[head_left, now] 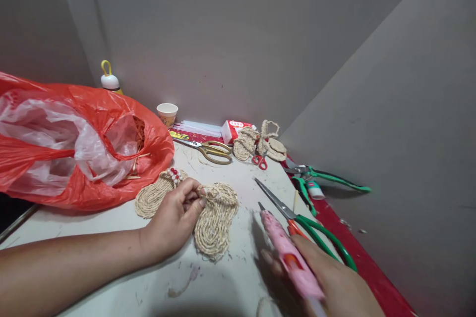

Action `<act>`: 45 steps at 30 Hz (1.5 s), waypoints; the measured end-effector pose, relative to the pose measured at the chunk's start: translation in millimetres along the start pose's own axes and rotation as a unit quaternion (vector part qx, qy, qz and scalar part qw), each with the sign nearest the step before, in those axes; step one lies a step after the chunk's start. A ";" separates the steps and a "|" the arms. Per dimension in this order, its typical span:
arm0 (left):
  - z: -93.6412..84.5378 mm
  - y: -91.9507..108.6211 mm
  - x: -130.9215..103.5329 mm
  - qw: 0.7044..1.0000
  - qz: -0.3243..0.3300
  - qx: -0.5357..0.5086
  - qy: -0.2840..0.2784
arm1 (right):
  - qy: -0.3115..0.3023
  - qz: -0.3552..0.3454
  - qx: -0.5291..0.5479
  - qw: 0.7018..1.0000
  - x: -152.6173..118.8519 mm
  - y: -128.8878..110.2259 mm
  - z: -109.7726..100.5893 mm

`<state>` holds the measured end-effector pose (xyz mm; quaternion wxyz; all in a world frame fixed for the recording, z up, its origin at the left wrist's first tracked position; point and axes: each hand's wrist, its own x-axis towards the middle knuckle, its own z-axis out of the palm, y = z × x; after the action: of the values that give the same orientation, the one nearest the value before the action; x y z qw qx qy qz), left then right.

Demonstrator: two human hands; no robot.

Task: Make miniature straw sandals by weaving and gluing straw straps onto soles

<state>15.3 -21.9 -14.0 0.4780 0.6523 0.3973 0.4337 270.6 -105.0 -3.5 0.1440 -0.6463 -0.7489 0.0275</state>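
Observation:
My left hand [174, 218] is closed, thumb and fingertips pinched at the upper edge of a small woven straw slipper [214, 230] lying on the table. A second straw slipper [151, 197], with red and white beads [175, 176] on it, is partly hidden behind that hand. At the lower right, my right hand [327, 277] is wrapped round a pink hot glue gun [284, 247], its dark nozzle pointing up and left. Green-handled scissors [320, 230] lie beside and partly under that hand.
A red plastic bag [89, 193] fills the left. Behind stand a paper cup [167, 114] and a bottle [110, 80]. Gold-handled scissors [211, 152], glue sticks [201, 128], a red-and-white box [233, 130], more woven pieces [244, 144], red scissors [260, 161] and green-handled pruners [330, 178] lie further back.

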 end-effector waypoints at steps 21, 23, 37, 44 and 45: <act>7.5 13.1 -7.0 0.996 -0.028 -0.087 0.000 | -0.150 0.208 0.539 0.802 49.2 -75.0 4.8; 9.6 14.4 -7.2 0.993 -0.044 -0.107 0.001 | -0.124 0.234 0.563 0.783 45.6 -75.6 10.0; 13.3 18.0 -5.8 0.992 -0.084 -0.090 0.005 | -0.077 0.272 0.614 0.737 31.9 -79.5 20.0; 14.3 21.9 -17.9 0.999 -0.041 -0.018 -0.009 | -0.038 0.252 0.635 0.729 38.7 -91.6 9.6; 14.3 23.0 -19.6 0.999 -0.031 -0.006 -0.014 | -0.033 0.255 0.638 0.726 39.7 -93.5 8.6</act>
<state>25.2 -49.4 2.2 0.5002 0.6430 0.4081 0.4121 173.8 -80.3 16.7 0.4852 -0.5674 -0.3665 0.5552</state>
